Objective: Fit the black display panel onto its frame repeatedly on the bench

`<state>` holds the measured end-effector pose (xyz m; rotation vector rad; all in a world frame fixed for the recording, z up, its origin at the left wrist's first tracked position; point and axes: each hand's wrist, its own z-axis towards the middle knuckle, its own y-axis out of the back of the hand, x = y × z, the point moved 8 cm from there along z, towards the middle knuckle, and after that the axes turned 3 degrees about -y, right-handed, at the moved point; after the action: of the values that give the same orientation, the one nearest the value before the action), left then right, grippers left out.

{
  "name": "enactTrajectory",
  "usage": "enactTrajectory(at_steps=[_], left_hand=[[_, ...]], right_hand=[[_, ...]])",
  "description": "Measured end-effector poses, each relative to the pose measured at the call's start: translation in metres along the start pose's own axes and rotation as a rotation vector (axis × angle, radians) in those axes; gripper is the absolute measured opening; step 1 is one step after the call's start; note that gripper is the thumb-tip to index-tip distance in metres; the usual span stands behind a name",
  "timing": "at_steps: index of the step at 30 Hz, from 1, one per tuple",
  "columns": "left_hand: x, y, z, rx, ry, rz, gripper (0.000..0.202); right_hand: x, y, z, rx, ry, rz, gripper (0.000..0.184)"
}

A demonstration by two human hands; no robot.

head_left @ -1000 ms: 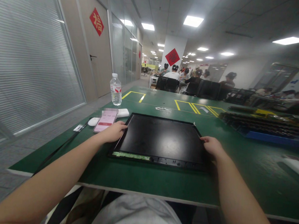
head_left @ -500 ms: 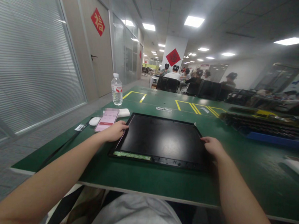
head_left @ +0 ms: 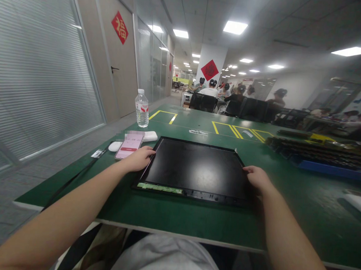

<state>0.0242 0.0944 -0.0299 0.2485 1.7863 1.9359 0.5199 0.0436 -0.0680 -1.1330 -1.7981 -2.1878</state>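
Observation:
A black display panel (head_left: 194, 164) in a thin black frame lies on the green table in front of me. Along its near edge a green circuit strip (head_left: 159, 188) shows at the left. My left hand (head_left: 141, 158) grips the panel's left edge, thumb on top and the other fingers mostly hidden beneath or behind it. On the opposite side my right hand (head_left: 257, 177) pinches the right edge, with its lower fingers out of sight. Just beyond the left hand lies a phone (head_left: 129, 145) with a lit pink screen.
A water bottle (head_left: 142, 109) stands at the back left. Near the phone are a white mouse-like object (head_left: 114, 146), a white case (head_left: 150, 136) and a black strap (head_left: 78, 174). Dark stacked parts (head_left: 312, 152) sit by a blue tray (head_left: 330, 168) at right. Several people sit farther back.
The view has shifted very slightly. Both hands keep their hold on the display panel, which stays in place on the table.

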Motion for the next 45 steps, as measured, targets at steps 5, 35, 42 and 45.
enactTrajectory(at_steps=[5, 35, 42, 45], left_hand=[[-0.002, 0.004, -0.002, -0.026, 0.034, -0.034, 0.062], [-0.001, 0.001, -0.002, -0.051, 0.008, -0.052, 0.058], [0.001, 0.000, -0.001, -0.056, 0.012, -0.055, 0.059], [0.000, 0.000, -0.001, -0.050, 0.009, -0.046, 0.060]], right_hand=[[-0.004, -0.003, 0.001, 0.010, -0.016, 0.040, 0.039], [-0.010, -0.006, 0.003, 0.074, -0.120, 0.155, 0.048], [-0.017, -0.011, 0.010, 0.073, -0.079, 0.147, 0.043], [-0.020, -0.012, 0.011, 0.066, -0.091, 0.178, 0.043]])
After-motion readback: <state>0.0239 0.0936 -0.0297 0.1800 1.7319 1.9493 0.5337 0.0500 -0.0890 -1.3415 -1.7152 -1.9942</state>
